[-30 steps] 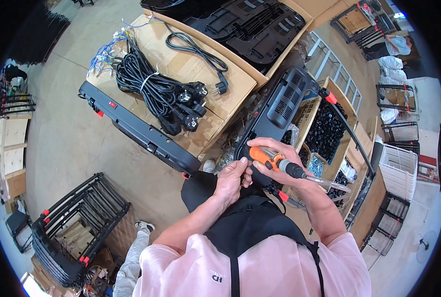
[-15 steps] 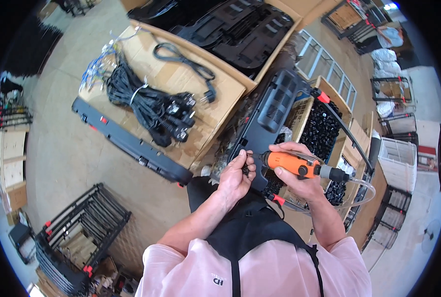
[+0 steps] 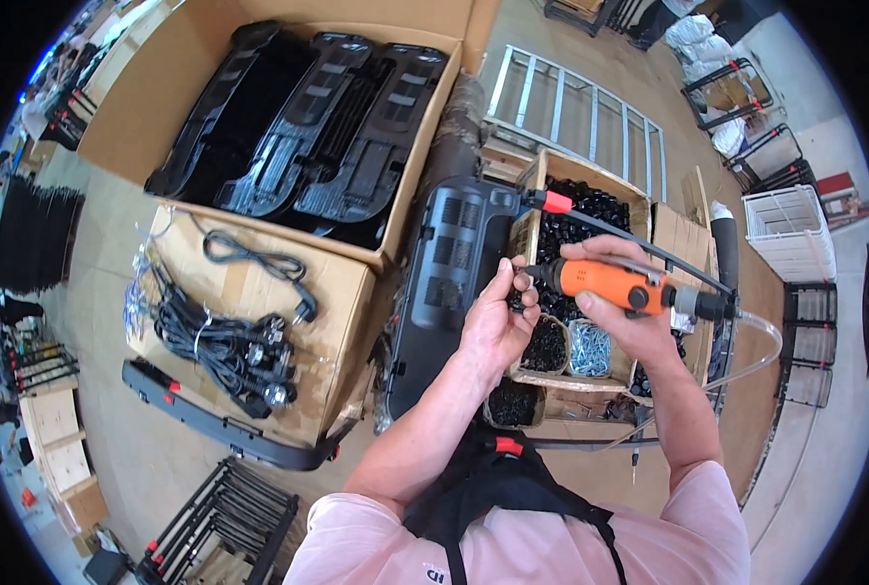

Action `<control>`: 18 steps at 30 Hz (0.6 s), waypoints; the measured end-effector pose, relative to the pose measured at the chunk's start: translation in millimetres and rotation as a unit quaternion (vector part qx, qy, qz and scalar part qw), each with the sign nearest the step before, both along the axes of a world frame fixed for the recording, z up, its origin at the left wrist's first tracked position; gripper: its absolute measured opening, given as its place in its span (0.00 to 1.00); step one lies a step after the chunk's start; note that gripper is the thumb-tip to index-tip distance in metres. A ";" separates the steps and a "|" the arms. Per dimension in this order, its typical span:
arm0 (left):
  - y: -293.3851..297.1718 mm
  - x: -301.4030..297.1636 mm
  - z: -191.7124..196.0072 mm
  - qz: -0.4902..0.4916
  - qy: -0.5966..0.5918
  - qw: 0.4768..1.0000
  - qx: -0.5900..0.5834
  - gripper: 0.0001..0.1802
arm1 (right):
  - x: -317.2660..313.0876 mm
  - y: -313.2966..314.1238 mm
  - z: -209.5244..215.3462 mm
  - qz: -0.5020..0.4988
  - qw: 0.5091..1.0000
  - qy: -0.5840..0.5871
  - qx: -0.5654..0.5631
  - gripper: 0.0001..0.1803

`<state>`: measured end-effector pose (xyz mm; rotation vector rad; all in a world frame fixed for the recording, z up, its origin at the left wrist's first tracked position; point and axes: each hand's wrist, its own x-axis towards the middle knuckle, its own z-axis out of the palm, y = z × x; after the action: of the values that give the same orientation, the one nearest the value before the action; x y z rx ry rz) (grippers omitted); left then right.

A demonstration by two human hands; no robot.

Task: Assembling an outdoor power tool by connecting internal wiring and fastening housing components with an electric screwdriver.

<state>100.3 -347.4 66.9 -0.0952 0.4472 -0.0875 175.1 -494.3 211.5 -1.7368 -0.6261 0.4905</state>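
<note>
My right hand (image 3: 632, 317) grips an orange air screwdriver (image 3: 610, 284), held level with its nose pointing left. A clear hose (image 3: 771, 336) runs from its back end. My left hand (image 3: 498, 317) is closed at the nose of the screwdriver, thumb and forefinger pinched by its tip. Small dark pieces, seemingly screws (image 3: 518, 298), show among its curled fingers; their exact shape is too small to make out. To the left of that hand lies a long black plastic panel (image 3: 444, 268) with slotted grilles. A black frame bar with a red clip (image 3: 556, 202) passes beyond the screwdriver.
Under my hands stands a box of black parts (image 3: 590, 205), with smaller bins of dark pieces (image 3: 543, 346) and silver screws (image 3: 590, 349). Bundled black power cords (image 3: 225, 341) lie on a cardboard box (image 3: 342, 292). Behind it, an open carton (image 3: 420, 146) holds black panels.
The view has turned, and the surroundings sit further left in it. Both hands and the screwdriver have moved right, from over the black panel to over the parts bins. Both grips are kept.
</note>
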 end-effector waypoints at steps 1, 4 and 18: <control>-5.9 18.8 1.9 0.004 0.011 1.000 0.017 0.16 | 14.8 -1.2 -2.0 -0.016 1.000 -0.003 0.007 0.29; -21.6 59.2 -6.3 0.015 0.038 0.998 0.048 0.16 | 63.1 0.9 -17.8 -0.063 0.998 -0.026 0.014 0.30; -50.0 63.0 -50.3 -0.062 0.099 0.982 0.147 0.16 | 167.1 27.8 -73.6 -0.042 0.999 -0.016 0.019 0.26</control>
<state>163.3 -397.5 16.6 0.2171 0.6596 -0.1338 342.2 -466.4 137.9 -1.7303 -0.5794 0.3897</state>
